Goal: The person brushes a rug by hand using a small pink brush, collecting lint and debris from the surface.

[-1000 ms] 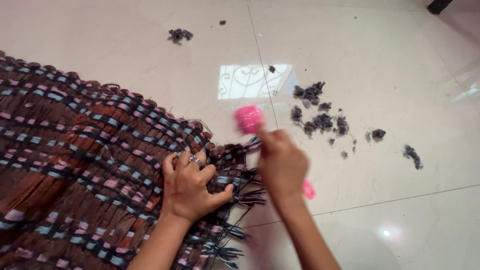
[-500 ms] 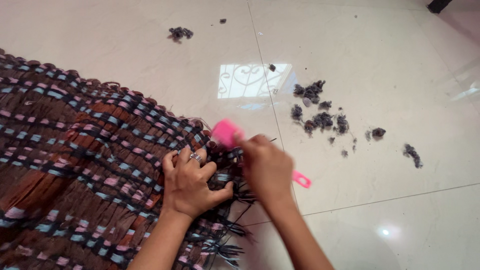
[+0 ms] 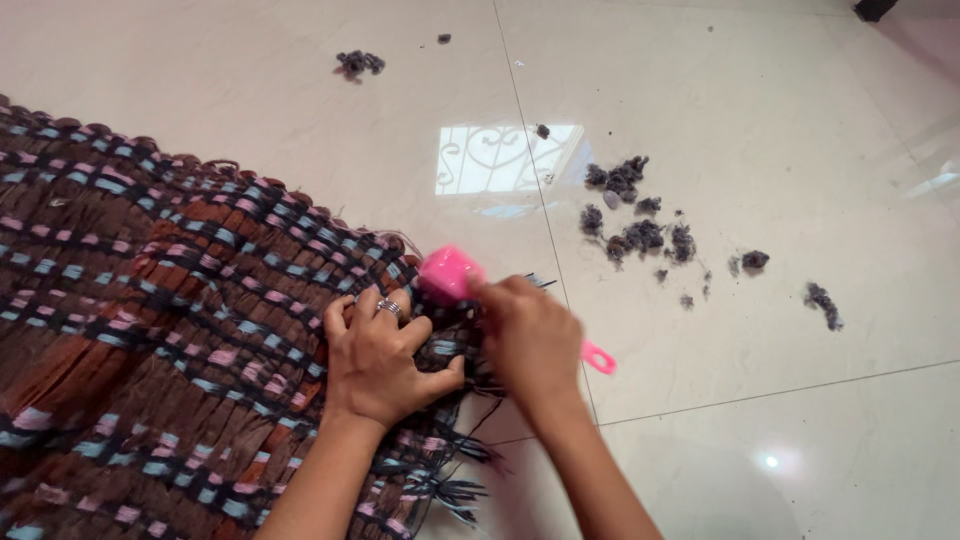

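A woven rug point(image 3: 150, 300) in brown, pink, blue and black strips lies on the pale tiled floor, its black fringe at the right end. My left hand point(image 3: 385, 360), with a ring on one finger, presses flat on the rug near the fringe. My right hand point(image 3: 528, 340) grips a pink brush point(image 3: 450, 274). The brush head rests on the rug's fringed edge just above my left fingers, and the handle end pokes out to the right of my wrist.
Several dark grey fluff clumps point(image 3: 630, 215) lie on the floor tiles point(image 3: 780, 130) right of the rug. More fluff point(image 3: 358, 64) sits farther up, and single bits point(image 3: 824, 303) lie at the right. A window's reflection point(image 3: 500, 160) shines on the floor.
My right hand has brought the pink brush left and down from above the bare floor onto the rug's fringed edge. My left hand has stayed pressed on the rug.
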